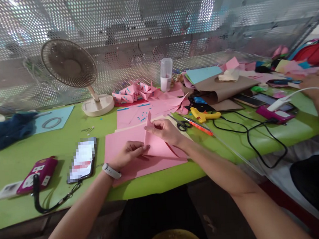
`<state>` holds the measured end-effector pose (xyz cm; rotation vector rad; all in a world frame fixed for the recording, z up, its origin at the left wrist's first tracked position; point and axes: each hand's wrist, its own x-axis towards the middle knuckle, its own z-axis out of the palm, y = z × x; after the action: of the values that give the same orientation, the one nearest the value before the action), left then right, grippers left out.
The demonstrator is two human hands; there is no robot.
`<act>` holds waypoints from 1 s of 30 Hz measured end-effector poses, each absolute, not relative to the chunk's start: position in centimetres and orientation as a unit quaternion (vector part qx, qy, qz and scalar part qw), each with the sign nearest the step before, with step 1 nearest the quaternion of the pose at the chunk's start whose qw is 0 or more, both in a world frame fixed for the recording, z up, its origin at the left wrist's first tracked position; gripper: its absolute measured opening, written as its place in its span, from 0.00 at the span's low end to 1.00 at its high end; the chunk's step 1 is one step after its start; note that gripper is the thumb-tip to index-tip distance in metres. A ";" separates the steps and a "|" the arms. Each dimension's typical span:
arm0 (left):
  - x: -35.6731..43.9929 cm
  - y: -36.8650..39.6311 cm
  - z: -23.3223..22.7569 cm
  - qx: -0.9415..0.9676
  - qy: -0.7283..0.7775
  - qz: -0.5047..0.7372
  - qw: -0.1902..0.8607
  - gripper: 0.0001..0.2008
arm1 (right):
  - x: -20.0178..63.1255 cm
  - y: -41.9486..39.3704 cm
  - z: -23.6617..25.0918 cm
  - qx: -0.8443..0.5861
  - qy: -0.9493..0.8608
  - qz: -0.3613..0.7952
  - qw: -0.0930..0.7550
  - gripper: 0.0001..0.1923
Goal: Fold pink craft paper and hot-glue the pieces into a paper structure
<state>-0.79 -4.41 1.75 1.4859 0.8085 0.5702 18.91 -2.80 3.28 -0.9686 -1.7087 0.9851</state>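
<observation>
Perforated screen [132,51] backs a green table [58,133]; hands [127,154] [167,131] hold pink paper [156,144].

No readable txt, nos. or logos, phone scrn [81,160] pixelated

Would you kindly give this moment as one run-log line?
left hand: holding folded pink paper, lower left | right hand: holding it, higher up | beneath: flat pink sheet | nearby: scissors, yellow glue gun

On the left, there is room to pass over the green tabletop [59,143] between the fan [69,64] and the phone [82,160] — but right of the pink sheet [152,166], the scissors [179,122], yellow glue gun [203,115] and looping black cable [248,130] stand in the way.
</observation>
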 end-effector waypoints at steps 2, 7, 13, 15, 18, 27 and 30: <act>-0.8 -4.5 1.8 0.647 0.354 0.249 0.627 0.22 | 18.9 -2.8 3.3 -0.390 -0.691 0.402 0.457 0.26; -0.7 -4.5 1.9 0.648 0.354 0.249 0.626 0.24 | 18.9 -2.7 3.2 -0.393 -0.691 0.400 0.457 0.26; -0.8 -4.4 1.8 0.654 0.358 0.246 0.619 0.24 | 18.9 -2.7 3.0 -0.388 -0.690 0.399 0.462 0.26; -0.8 -4.4 1.8 0.656 0.358 0.248 0.616 0.24 | 18.9 -2.7 3.0 -0.386 -0.689 0.401 0.463 0.26; -0.8 -4.4 1.8 0.656 0.361 0.247 0.615 0.24 | 18.9 -2.6 3.0 -0.385 -0.687 0.404 0.466 0.26; -0.8 -4.4 1.8 0.656 0.364 0.248 0.613 0.23 | 18.9 -2.6 2.9 -0.388 -0.689 0.400 0.464 0.27; -0.8 -4.4 1.8 0.658 0.361 0.251 0.612 0.23 | 18.9 -2.5 2.9 -0.386 -0.692 0.395 0.465 0.27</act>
<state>-0.83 -4.40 1.79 1.5175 0.8324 0.5783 18.89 -2.52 2.88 -0.9486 -1.6985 0.9711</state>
